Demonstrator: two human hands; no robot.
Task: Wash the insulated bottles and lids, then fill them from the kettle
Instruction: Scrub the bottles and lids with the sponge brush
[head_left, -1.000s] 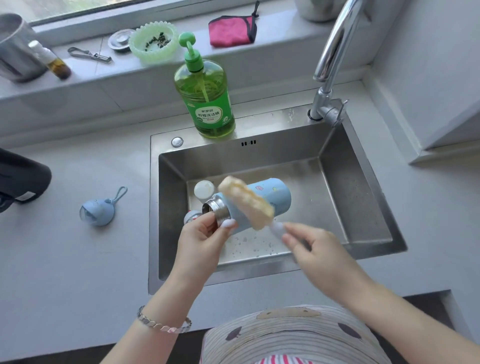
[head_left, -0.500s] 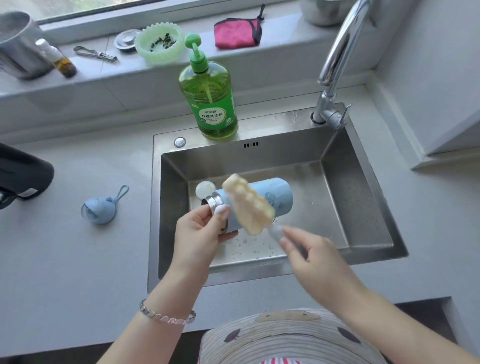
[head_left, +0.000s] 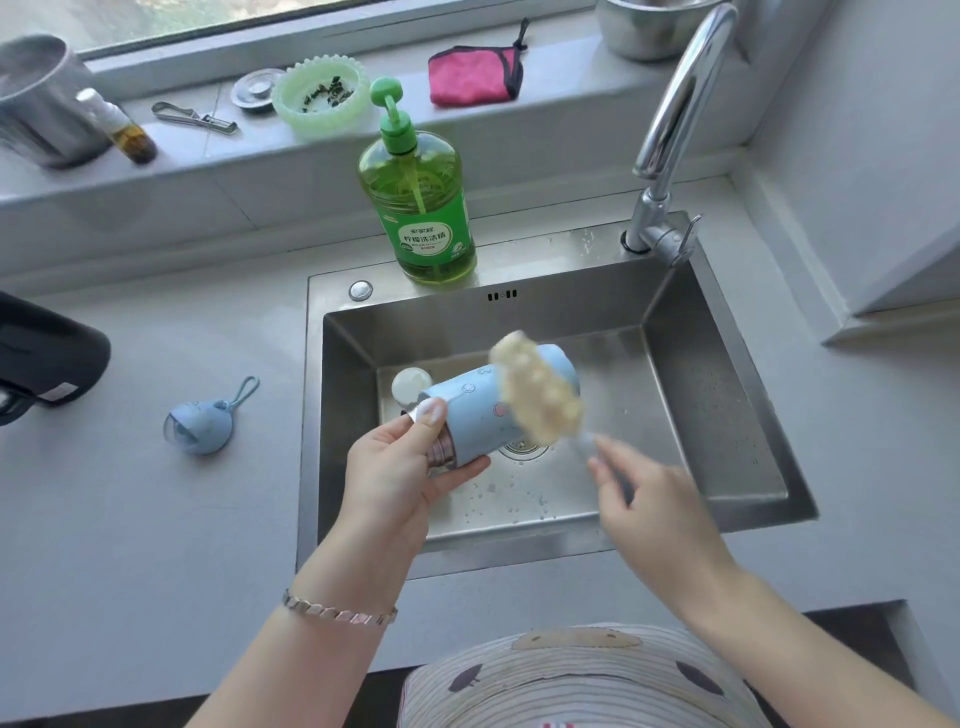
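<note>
Your left hand (head_left: 400, 470) grips the pale-blue cylindrical insulated bottle (head_left: 480, 410) at its bare steel neck, held sideways over the stainless steel sink (head_left: 727, 415). Your right hand (head_left: 649, 499) pinches the blurred handle of the cream sponge brush (head_left: 537, 402). Judged rigid, wet and slippery: grip the painted body.

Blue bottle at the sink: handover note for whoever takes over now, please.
Left hand grips the blue bottle by its steel neck, sideways over the sink.
Right hand holds the sponge brush handle; its head is on the bottle's outside.
Blue lid on the counter, left of the sink; white cap in the sink.
Done: outside scrub under way. Left: rinse, lids, filling from the kettle at far left.
</note>
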